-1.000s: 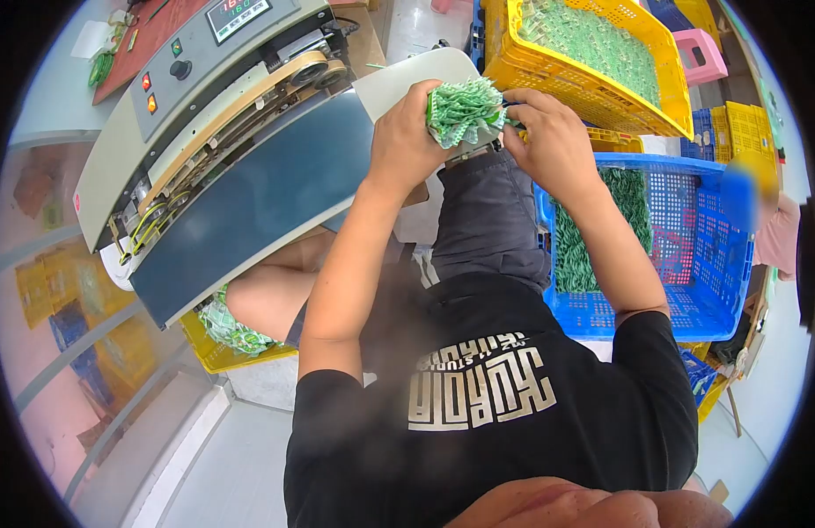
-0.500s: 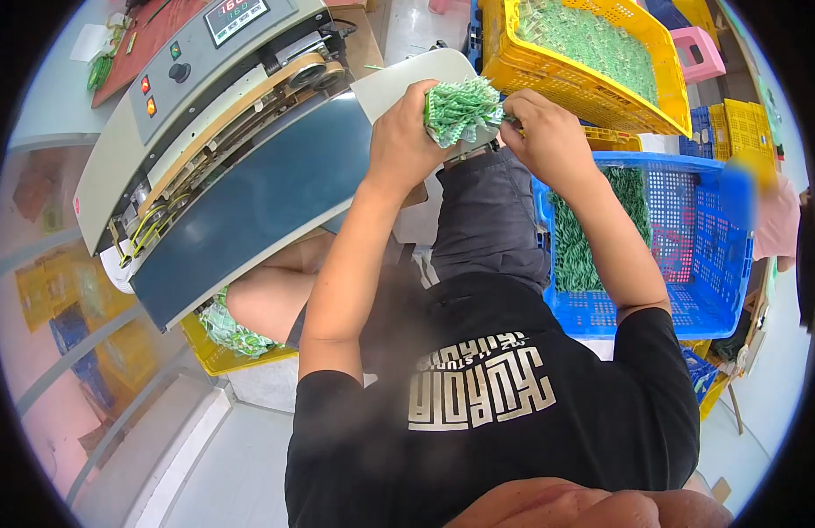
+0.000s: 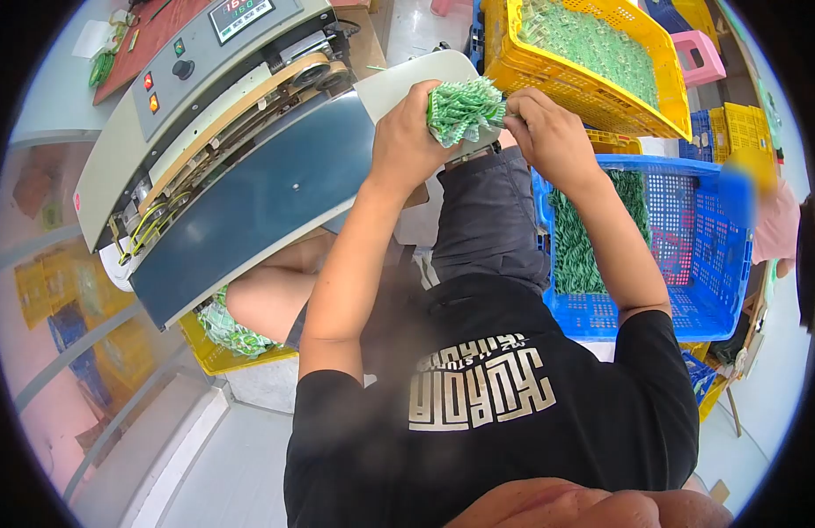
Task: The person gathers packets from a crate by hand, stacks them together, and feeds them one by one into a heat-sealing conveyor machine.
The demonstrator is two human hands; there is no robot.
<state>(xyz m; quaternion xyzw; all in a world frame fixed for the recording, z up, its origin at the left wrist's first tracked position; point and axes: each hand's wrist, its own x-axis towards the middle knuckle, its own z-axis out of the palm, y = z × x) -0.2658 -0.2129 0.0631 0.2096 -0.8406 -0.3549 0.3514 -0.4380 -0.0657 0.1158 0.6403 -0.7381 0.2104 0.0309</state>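
A thick bunch of small green-and-white plastic packets (image 3: pixel 466 111) is gripped in my left hand (image 3: pixel 407 136), its frilled edges facing up and right. Right beside it, my right hand (image 3: pixel 548 132) has thumb and fingers pinched together at the bunch's right edge. What lies between those fingertips is too small to make out. Both hands are over the pale end plate (image 3: pixel 443 66) of a band sealing machine (image 3: pixel 196 114), above my dark shorts.
The machine's dark work surface (image 3: pixel 267 198) lies left. A yellow crate (image 3: pixel 592 75) holding many green-and-clear packets stands front right. Nearer is a blue crate (image 3: pixel 698 295) with green twisted pieces (image 3: pixel 592 246). More packets (image 3: pixel 231 326) fill a yellow bin below. Another person's pink sleeve (image 3: pixel 777 220) shows far right.
My right hand has shifted slightly right, away from the bunch. The packets in my left hand have tipped a little, and that hand stays nearly in place.
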